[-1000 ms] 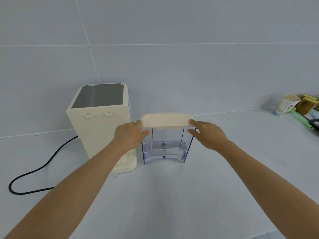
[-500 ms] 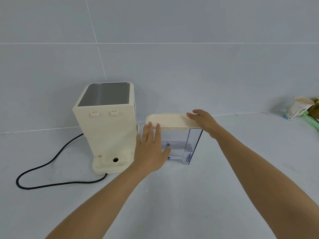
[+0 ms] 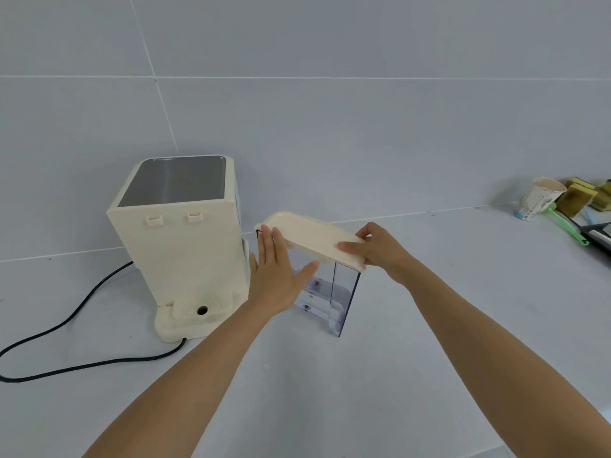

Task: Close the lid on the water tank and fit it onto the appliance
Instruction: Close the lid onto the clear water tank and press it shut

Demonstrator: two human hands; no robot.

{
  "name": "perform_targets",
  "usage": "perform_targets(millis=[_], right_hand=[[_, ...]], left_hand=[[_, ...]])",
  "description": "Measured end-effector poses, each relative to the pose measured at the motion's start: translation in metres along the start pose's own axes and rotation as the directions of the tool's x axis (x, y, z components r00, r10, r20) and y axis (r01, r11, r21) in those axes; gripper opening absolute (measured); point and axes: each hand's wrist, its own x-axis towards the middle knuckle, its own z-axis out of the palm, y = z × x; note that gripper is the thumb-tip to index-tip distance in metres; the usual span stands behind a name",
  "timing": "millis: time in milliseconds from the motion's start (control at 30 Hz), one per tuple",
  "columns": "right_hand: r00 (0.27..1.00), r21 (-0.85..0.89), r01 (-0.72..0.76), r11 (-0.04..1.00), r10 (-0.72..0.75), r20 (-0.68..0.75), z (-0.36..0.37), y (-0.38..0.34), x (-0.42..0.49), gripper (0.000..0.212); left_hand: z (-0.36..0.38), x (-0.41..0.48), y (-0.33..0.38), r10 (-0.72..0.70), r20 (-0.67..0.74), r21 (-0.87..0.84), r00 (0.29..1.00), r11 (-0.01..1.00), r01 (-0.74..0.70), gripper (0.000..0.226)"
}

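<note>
Standing on pale counter [image 3: 429, 325]: lidded water tank [image 3: 340, 292].

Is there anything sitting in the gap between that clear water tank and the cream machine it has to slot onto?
No object does. The water tank stands right of the appliance; only the left hand, flat against the tank's near side, crosses that gap.

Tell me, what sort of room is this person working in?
Probably a kitchen or pantry counter. A cream plastic water appliance with a black power cord stands against a pale tiled wall, and yellow scrubbing sponges lie beside a used paper cup.
</note>
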Motion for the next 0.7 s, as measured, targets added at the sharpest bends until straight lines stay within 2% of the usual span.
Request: perform_targets(millis=[133, 233, 333, 433, 600, 633, 700], right_hand=[[1.0, -0.085, -0.008, 0.996, 0.005, -0.026, 0.01, 0.002, -0.017, 0.04], [0.998, -0.197, -0.016, 0.98, 0.004, -0.06, 0.016, -0.002, -0.029, 0.038], [0.998, -0.296, -0.029, 0.955, 0.011, -0.062, 0.021, -0.005, -0.04, 0.038], [0.995, -0.39, -0.05, 0.92, 0.013, -0.097, 0.032, -0.002, -0.043, 0.052], [0.992, -0.468, -0.061, 0.881, 0.002, -0.127, 0.031, 0.0, -0.045, 0.05], [0.993, -0.497, -0.059, 0.866, -0.002, -0.12, 0.026, -0.002, -0.045, 0.049], [0.988, -0.562, -0.054, 0.825, -0.036, -0.148, 0.015, -0.009, -0.044, 0.047]], left_hand=[[-0.005, 0.013, 0.012, 0.012, 0.112, -0.379, 0.994, 0.925, 0.031, 0.093], [-0.005, 0.025, 0.018, 0.037, 0.145, -0.551, 0.989, 0.833, 0.05, 0.09], [-0.007, 0.035, 0.023, 0.07, 0.238, -0.647, 0.969, 0.755, 0.105, 0.08], [-0.01, 0.044, 0.024, 0.111, 0.354, -0.632, 0.929, 0.76, 0.15, 0.076], [-0.017, 0.053, 0.026, 0.126, 0.458, -0.501, 0.88, 0.854, 0.138, 0.069], [-0.02, 0.052, 0.029, 0.118, 0.458, -0.451, 0.881, 0.885, 0.116, 0.066], [-0.025, 0.045, 0.038, 0.117, 0.371, -0.313, 0.921, 0.95, 0.006, 0.058]])
